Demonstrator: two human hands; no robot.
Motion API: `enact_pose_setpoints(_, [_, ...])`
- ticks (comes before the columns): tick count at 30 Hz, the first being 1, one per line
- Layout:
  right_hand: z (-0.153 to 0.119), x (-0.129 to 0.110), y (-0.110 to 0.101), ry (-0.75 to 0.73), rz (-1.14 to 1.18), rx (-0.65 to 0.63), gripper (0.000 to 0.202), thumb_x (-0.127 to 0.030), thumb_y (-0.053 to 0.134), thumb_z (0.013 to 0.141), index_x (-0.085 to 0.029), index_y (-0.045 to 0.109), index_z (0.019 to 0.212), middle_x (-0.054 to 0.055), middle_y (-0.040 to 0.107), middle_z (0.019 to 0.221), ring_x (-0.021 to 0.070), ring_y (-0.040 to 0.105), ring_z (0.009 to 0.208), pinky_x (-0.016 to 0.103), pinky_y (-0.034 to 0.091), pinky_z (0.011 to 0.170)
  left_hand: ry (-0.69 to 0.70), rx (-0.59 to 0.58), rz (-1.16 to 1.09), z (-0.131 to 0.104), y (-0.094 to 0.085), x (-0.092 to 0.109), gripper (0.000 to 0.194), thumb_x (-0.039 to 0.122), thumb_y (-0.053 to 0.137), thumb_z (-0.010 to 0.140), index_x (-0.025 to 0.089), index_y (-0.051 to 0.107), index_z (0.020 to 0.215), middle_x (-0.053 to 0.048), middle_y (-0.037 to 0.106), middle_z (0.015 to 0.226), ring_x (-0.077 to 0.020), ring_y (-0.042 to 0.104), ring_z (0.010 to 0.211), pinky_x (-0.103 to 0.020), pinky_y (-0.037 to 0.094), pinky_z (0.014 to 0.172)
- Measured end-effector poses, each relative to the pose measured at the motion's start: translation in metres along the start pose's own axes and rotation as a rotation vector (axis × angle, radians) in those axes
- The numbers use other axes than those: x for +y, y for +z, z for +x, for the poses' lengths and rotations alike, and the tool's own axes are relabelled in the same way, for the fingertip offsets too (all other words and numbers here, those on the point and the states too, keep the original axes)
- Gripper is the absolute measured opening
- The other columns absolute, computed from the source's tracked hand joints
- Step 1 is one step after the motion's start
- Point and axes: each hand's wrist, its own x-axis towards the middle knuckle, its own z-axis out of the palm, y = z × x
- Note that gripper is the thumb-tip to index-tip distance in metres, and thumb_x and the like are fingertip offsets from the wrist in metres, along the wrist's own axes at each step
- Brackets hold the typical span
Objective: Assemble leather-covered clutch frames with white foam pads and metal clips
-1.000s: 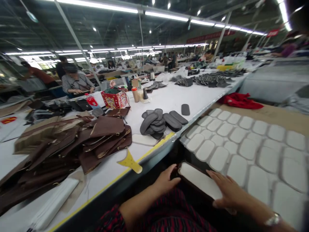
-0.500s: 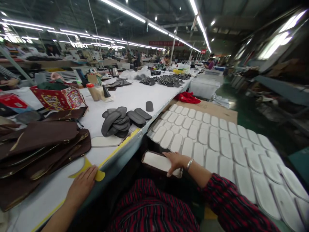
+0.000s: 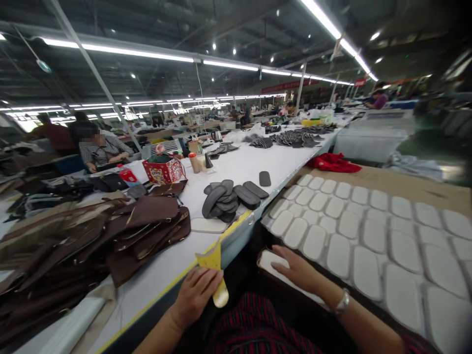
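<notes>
My left hand (image 3: 198, 291) is closed around a yellow flat piece (image 3: 211, 260) at the table edge. The piece has a notched, wide upper end and a rounded, shiny lower end; its exact kind I cannot make out. My right hand (image 3: 299, 271) lies with fingers stretched out on a long white panel with rounded ends and a dark brown border (image 3: 271, 259), low beside the table in front of me. Beyond my left hand, dark grey oval pads (image 3: 220, 199) are heaped on the table, next to a white oval panel (image 3: 208, 225).
Brown bag pieces with zips (image 3: 147, 221) are piled on the left of the white table (image 3: 254, 167). Rows of white oval panels (image 3: 368, 241) cover a board on my right. A red cloth (image 3: 335, 162) lies beyond them. A co-worker in a checked shirt (image 3: 106, 150) sits across the table.
My view has turned left, shifting everything rightward. The yellow piece is now gripped and tilted over the table edge. My right hand's fingers have straightened on the white panel.
</notes>
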Motion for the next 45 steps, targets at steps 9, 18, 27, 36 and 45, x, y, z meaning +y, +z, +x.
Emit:
enact_pose_setpoints(9, [-0.046,-0.017,0.043,0.276,0.740,0.179,0.014,-0.029,0.056,0.072,-0.017,0.055,0.078,0.000,0.062,0.070,0.0147,0.057,0.066,0.028,0.046,0.067,0.493,0.211,-0.479,0.093,0.047,0.125,0.029,0.015,0.047,0.086,0.018,0.056,0.113,0.000,0.068,0.101,-0.0138,0.059,0.088,-0.027,0.042,0.089])
enact_pose_setpoints(18, [-0.125,0.097,-0.051,0.504,-0.176,0.418,0.031,-0.032,0.031,0.087,-0.016,0.057,0.087,0.006,0.064,0.083,0.0184,0.059,0.079,0.029,0.044,0.070,0.325,-0.330,-0.572,0.167,0.127,0.141,0.116,0.079,0.048,0.055,0.008,0.012,0.140,-0.020,0.019,0.144,-0.0353,0.014,0.133,-0.056,0.008,0.106])
enact_pose_setpoints(27, [-0.078,0.119,-0.040,0.545,-0.510,0.221,0.040,-0.036,0.030,0.093,-0.017,0.058,0.071,0.007,0.065,0.074,0.0157,0.060,0.071,0.026,0.036,0.062,0.310,-0.749,-0.566,0.203,0.165,0.148,0.119,0.074,0.053,0.051,0.010,0.008,0.141,-0.016,0.007,0.148,-0.0306,0.009,0.135,-0.049,0.004,0.108])
enact_pose_setpoints(36, [-0.075,0.109,-0.045,0.499,-0.672,0.231,0.043,-0.040,0.023,0.095,-0.020,0.055,0.075,0.003,0.065,0.075,0.0156,0.061,0.072,0.025,0.033,0.057,0.316,-0.773,-0.632,0.211,0.166,0.152,0.123,0.072,0.058,0.044,0.010,0.011,0.140,-0.016,0.012,0.147,-0.0337,0.012,0.133,-0.054,0.007,0.106])
enact_pose_setpoints(45, [-0.078,0.102,-0.038,0.429,-0.691,0.124,0.041,-0.035,0.024,0.095,-0.017,0.059,0.082,0.007,0.066,0.076,0.0173,0.062,0.071,0.026,0.036,0.057,0.270,-0.609,-0.684,0.200,0.159,0.154,0.095,0.067,0.060,0.055,0.014,0.036,0.130,-0.016,0.042,0.133,-0.0315,0.036,0.123,-0.048,0.020,0.104])
